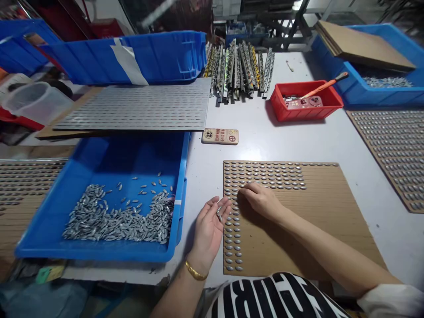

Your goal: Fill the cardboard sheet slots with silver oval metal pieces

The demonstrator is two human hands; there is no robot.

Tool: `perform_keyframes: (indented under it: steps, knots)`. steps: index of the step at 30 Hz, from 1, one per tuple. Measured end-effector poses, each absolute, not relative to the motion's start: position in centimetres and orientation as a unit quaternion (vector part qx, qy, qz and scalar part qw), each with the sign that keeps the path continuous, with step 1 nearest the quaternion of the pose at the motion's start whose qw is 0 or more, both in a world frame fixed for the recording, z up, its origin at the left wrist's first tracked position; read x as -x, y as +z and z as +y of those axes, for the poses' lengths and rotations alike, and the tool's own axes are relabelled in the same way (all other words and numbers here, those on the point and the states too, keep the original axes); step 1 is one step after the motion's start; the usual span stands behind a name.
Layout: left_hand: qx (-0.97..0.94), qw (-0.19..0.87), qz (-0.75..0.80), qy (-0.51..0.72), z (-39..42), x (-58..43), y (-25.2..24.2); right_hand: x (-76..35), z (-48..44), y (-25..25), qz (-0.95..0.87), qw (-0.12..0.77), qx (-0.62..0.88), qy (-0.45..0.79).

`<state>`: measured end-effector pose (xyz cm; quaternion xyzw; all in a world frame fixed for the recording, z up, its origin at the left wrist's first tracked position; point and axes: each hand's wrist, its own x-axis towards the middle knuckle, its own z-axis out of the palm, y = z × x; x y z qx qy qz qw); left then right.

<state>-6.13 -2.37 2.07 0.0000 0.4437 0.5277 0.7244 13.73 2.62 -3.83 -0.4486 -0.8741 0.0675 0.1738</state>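
A brown slotted board lies on the white table in front of me, its top rows and left columns filled with small silver oval pieces. My right hand rests on the board with fingers curled, pinching at a slot near the filled rows; what it holds is too small to see. My left hand hovers palm up at the board's left edge, fingers cupped around a few silver pieces. A blue bin to the left holds a heap of the same silver pieces.
A phone lies above the board. A red tray with an orange-handled tool sits at the back right, beside blue bins and a filled board. Metal strips and a grey filled sheet lie at the back.
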Motion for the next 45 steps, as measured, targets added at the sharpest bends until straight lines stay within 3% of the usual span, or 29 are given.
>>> perform_keyframes:
  steps: [9, 14, 17, 20, 24, 30, 36, 45]
  knots:
    - [-0.052, 0.750, 0.456, 0.476, -2.5, 5.0, 1.7, -13.9, 2.5, -3.1, -0.863, 0.170, 0.461, 0.117]
    - [-0.106, 0.737, 0.477, 0.467, -2.7, 4.3, 1.6, -13.2, 1.7, -0.2, -0.775, 0.264, 0.478, 0.320]
    - [-0.158, 0.731, 0.487, 0.451, -2.9, 4.0, 1.6, -12.6, 1.3, 1.5, -0.710, 0.256, 0.463, 0.464]
    - [-0.176, 0.752, 0.469, 0.428, -2.8, 3.8, 1.7, -12.2, 1.0, 2.1, -0.683, 0.267, 0.433, 0.524]
    - [-0.153, 0.797, 0.430, 0.395, -2.8, 3.3, 1.9, -12.3, 0.1, 2.0, -0.698, 0.314, 0.423, 0.486]
    - [-0.097, 0.822, 0.432, 0.358, -2.8, 2.7, 1.8, -13.5, -1.3, 0.9, -0.803, 0.324, 0.379, 0.324]
    - [-0.069, 0.750, 0.437, 0.491, -2.2, 3.9, 3.4, -15.6, 0.4, -1.5, -0.784, 0.339, 0.467, 0.229]
    - [-0.052, 0.786, 0.421, 0.450, -2.8, 3.3, 3.1, -15.7, 1.6, -4.6, -0.834, 0.222, 0.491, 0.122]
